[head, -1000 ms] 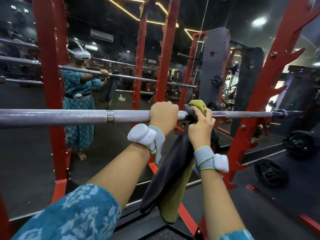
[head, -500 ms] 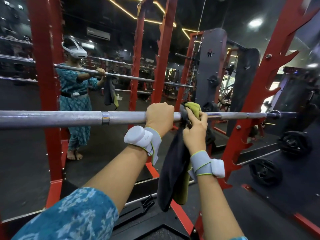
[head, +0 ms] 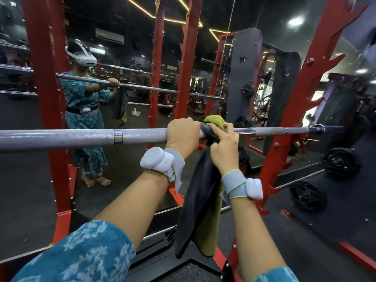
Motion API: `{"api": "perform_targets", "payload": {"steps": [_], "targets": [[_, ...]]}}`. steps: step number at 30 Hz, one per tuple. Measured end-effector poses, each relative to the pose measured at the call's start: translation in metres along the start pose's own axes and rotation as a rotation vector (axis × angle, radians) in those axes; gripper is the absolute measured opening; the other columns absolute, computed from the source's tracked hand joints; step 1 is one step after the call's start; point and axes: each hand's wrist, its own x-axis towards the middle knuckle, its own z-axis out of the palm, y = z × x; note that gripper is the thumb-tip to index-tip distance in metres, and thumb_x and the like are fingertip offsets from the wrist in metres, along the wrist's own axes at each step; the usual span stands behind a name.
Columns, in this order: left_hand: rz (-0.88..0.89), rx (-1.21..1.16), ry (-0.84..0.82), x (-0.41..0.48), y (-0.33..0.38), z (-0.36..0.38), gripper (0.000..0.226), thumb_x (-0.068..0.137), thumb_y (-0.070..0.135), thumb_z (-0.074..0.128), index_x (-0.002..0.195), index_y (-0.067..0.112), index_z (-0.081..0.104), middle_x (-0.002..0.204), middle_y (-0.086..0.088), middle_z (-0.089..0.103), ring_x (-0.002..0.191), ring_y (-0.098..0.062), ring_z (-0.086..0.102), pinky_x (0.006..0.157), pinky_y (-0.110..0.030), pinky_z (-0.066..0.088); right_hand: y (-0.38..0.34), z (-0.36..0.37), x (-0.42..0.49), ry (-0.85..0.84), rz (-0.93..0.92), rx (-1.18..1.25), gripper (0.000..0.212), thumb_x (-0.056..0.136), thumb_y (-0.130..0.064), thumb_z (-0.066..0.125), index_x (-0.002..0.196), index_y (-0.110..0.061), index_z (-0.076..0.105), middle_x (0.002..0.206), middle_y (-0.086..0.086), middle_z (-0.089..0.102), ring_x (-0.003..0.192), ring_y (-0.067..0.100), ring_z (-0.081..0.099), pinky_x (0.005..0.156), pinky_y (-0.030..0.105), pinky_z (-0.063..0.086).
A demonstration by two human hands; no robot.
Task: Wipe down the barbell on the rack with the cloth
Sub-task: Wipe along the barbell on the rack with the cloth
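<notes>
The barbell lies level across the red rack, at about chest height. A cloth, dark on one face and green on the other, is draped over the bar near its middle, with a green bunch above the bar and the long part hanging below. The right hand curls its fingers round the cloth, pinching it against the bar. Just beside the cloth, the left hand grips bare steel, its fingers wrapped over the top. Weight plates stand to the right.
</notes>
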Motion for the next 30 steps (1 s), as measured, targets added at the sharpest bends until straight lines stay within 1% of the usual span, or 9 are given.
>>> {"api": "perform_targets", "payload": {"steps": [2, 7, 12, 15, 17, 22, 24, 27, 30], "targets": [[-0.001, 0.015, -0.002, -0.001, 0.0, -0.001, 0.023, 0.088, 0.019, 0.057, 0.109, 0.016, 0.063, 0.107, -0.005, 0.064, 0.099, -0.026, 0.062, 0.065, -0.029, 0.035, 0.008, -0.005, 0.008, -0.018, 0.038, -0.02, 0.065, 0.075, 0.009, 0.039, 0.125, -0.026, 0.06, 0.132, 0.006, 0.041, 0.112, 0.034, 0.035, 0.095, 0.038, 0.035], [-0.031, -0.018, -0.043, 0.003, 0.0, -0.002, 0.022, 0.083, 0.021, 0.063, 0.105, 0.015, 0.063, 0.102, -0.004, 0.063, 0.094, -0.026, 0.062, 0.065, -0.029, 0.036, 0.023, -0.005, 0.0, 0.057, 0.171, -0.022, 0.071, 0.078, 0.012, 0.038, 0.135, -0.027, 0.052, 0.14, 0.007, 0.036, 0.108, 0.035, 0.036, 0.083, 0.025, 0.025], [-0.009, -0.068, -0.064, 0.014, 0.018, -0.001, 0.026, 0.085, 0.024, 0.059, 0.109, 0.014, 0.061, 0.11, -0.007, 0.061, 0.102, -0.027, 0.06, 0.069, -0.03, 0.035, 0.019, 0.001, -0.003, 0.033, 0.031, -0.033, 0.071, 0.075, 0.014, 0.04, 0.133, -0.023, 0.054, 0.14, 0.009, 0.038, 0.107, 0.037, 0.036, 0.093, 0.026, 0.023], [-0.004, -0.091, -0.098, 0.025, 0.029, 0.001, 0.027, 0.086, 0.027, 0.058, 0.111, 0.015, 0.059, 0.114, -0.006, 0.06, 0.106, -0.026, 0.059, 0.071, -0.029, 0.035, 0.023, -0.004, 0.013, -0.007, 0.021, -0.051, 0.067, 0.076, 0.011, 0.04, 0.129, -0.024, 0.057, 0.138, 0.005, 0.039, 0.113, 0.035, 0.034, 0.096, 0.034, 0.028], [0.001, -0.107, -0.108, 0.032, 0.042, 0.003, 0.027, 0.087, 0.027, 0.057, 0.111, 0.015, 0.058, 0.113, -0.007, 0.059, 0.105, -0.026, 0.058, 0.072, -0.03, 0.037, 0.038, -0.008, 0.025, -0.015, 0.054, -0.085, 0.065, 0.077, 0.009, 0.04, 0.129, -0.026, 0.057, 0.138, 0.004, 0.038, 0.118, 0.036, 0.032, 0.097, 0.038, 0.028], [0.005, -0.113, -0.113, 0.046, 0.064, 0.01, 0.025, 0.084, 0.023, 0.06, 0.108, 0.014, 0.06, 0.105, -0.006, 0.061, 0.096, -0.027, 0.061, 0.067, -0.029, 0.037, 0.072, -0.012, 0.029, 0.07, 0.206, -0.057, 0.069, 0.08, 0.011, 0.039, 0.138, -0.025, 0.048, 0.146, 0.009, 0.029, 0.113, 0.037, 0.034, 0.09, 0.029, 0.022], [0.016, -0.114, -0.1, 0.05, 0.07, 0.014, 0.025, 0.085, 0.023, 0.059, 0.108, 0.014, 0.06, 0.105, -0.007, 0.062, 0.097, -0.027, 0.061, 0.067, -0.029, 0.036, 0.072, -0.009, 0.021, 0.091, 0.179, -0.051, 0.069, 0.079, 0.013, 0.041, 0.139, -0.023, 0.047, 0.145, 0.012, 0.031, 0.108, 0.037, 0.035, 0.092, 0.029, 0.021], [0.018, -0.128, -0.066, 0.061, 0.082, 0.023, 0.021, 0.087, 0.026, 0.055, 0.105, 0.017, 0.061, 0.108, -0.006, 0.063, 0.099, -0.027, 0.061, 0.066, -0.029, 0.035, 0.073, -0.007, 0.022, 0.08, 0.055, -0.033, 0.071, 0.074, 0.015, 0.044, 0.135, -0.02, 0.052, 0.138, 0.014, 0.038, 0.101, 0.037, 0.037, 0.092, 0.028, 0.022], [-0.004, -0.105, -0.059, 0.066, 0.084, 0.026, 0.023, 0.088, 0.028, 0.054, 0.107, 0.017, 0.062, 0.11, -0.006, 0.063, 0.102, -0.028, 0.061, 0.067, -0.028, 0.034, 0.077, -0.013, 0.037, 0.036, 0.01, -0.019, 0.067, 0.072, 0.013, 0.044, 0.129, -0.019, 0.057, 0.134, 0.013, 0.041, 0.104, 0.037, 0.037, 0.094, 0.028, 0.022]]}}
